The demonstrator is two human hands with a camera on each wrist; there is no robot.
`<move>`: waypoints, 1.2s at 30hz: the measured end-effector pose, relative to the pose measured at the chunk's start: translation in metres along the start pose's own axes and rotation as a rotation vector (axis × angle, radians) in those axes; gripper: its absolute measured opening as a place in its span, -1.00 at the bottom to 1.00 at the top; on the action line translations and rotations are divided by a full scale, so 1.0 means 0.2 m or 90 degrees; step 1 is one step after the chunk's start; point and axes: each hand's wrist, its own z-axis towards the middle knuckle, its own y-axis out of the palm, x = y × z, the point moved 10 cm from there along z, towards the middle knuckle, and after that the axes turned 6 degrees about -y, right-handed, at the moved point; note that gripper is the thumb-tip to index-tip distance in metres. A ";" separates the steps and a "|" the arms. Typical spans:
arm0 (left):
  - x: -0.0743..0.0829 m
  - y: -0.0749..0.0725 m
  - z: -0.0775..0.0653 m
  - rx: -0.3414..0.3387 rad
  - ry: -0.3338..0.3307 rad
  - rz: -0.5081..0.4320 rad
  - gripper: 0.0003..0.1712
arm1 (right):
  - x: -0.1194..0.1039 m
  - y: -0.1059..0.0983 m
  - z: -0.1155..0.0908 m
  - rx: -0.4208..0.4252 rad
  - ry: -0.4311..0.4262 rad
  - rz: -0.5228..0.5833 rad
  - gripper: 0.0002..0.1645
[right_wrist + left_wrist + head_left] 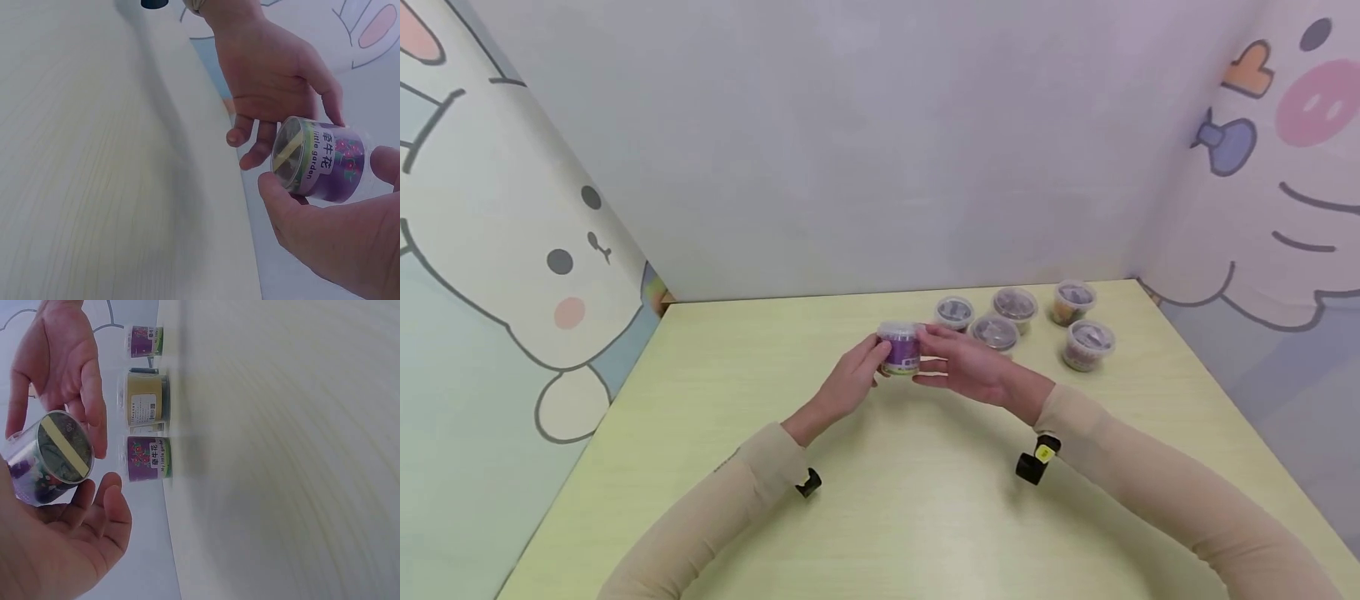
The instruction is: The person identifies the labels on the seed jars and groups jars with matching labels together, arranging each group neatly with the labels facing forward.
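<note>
While both grips (pixel 848 379) (pixel 966 362) hold a cup (pixel 901 350), tabletop (pixel 722 383) spreads to left edge (pixel 587 451).

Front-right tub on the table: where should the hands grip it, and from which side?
I'd grip the front-right tub round its side wall, just under the lid, coming from the near side. It stands upright with its rounded wall exposed toward the person, while the rear tub sits behind it. The right hand looks nearer, but holds the purple cup.
</note>
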 end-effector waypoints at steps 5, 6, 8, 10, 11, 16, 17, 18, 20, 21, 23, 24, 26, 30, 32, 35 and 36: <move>-0.01 0.00 -0.01 -0.003 0.006 -0.007 -0.37 | 0.00 0.01 -0.01 -0.008 0.002 0.003 -0.37; -0.01 0.00 -0.01 -0.001 0.008 -0.010 -0.38 | 0.00 0.01 -0.01 -0.010 0.000 0.001 -0.37; -0.01 -0.01 -0.02 0.002 0.009 -0.020 -0.39 | 0.00 0.01 -0.01 -0.011 -0.002 0.000 -0.36; -0.01 -0.01 -0.02 0.002 0.011 -0.027 -0.38 | -0.01 0.01 -0.01 -0.012 -0.002 -0.008 -0.34; -0.01 -0.01 -0.02 0.001 0.012 -0.033 -0.37 | -0.01 0.01 -0.01 -0.010 -0.001 -0.010 -0.32; -0.01 -0.01 -0.02 0.003 0.027 -0.055 -0.33 | -0.01 0.00 -0.02 -0.004 0.004 -0.026 -0.33; -0.01 0.00 -0.02 0.003 0.028 -0.060 -0.34 | -0.01 0.01 -0.02 -0.005 0.006 -0.027 -0.34; -0.01 0.00 -0.02 0.003 0.030 -0.062 -0.35 | -0.01 0.01 -0.02 -0.004 0.007 -0.028 -0.35; 0.00 0.00 -0.02 0.002 0.029 -0.063 -0.36 | -0.01 0.00 -0.02 -0.002 0.007 -0.035 -0.36; 0.00 0.00 -0.02 0.003 0.027 -0.062 -0.35 | -0.02 0.00 -0.02 0.001 0.005 -0.038 -0.36; -0.01 0.01 -0.02 0.006 0.019 -0.063 -0.34 | -0.02 0.00 -0.02 0.005 0.002 -0.045 -0.34; -0.02 0.01 -0.02 0.008 0.016 -0.063 -0.34 | -0.02 0.01 -0.02 0.005 -0.002 -0.052 -0.31; -0.02 0.00 -0.01 0.013 0.017 -0.069 -0.34 | -0.04 0.01 -0.01 0.006 -0.012 -0.064 -0.28; -0.01 -0.02 -0.01 0.031 0.028 -0.097 -0.34 | -0.06 0.03 0.00 0.006 -0.032 -0.083 -0.24; 0.00 -0.03 0.00 0.035 0.036 -0.122 -0.34 | -0.07 0.03 0.01 0.005 -0.034 -0.086 -0.25; 0.01 -0.04 0.00 0.031 0.041 -0.150 -0.33 | -0.06 0.04 0.02 0.002 -0.027 -0.086 -0.26; 0.01 -0.04 0.00 0.027 0.042 -0.156 -0.32 | -0.06 0.04 0.02 0.001 -0.024 -0.083 -0.26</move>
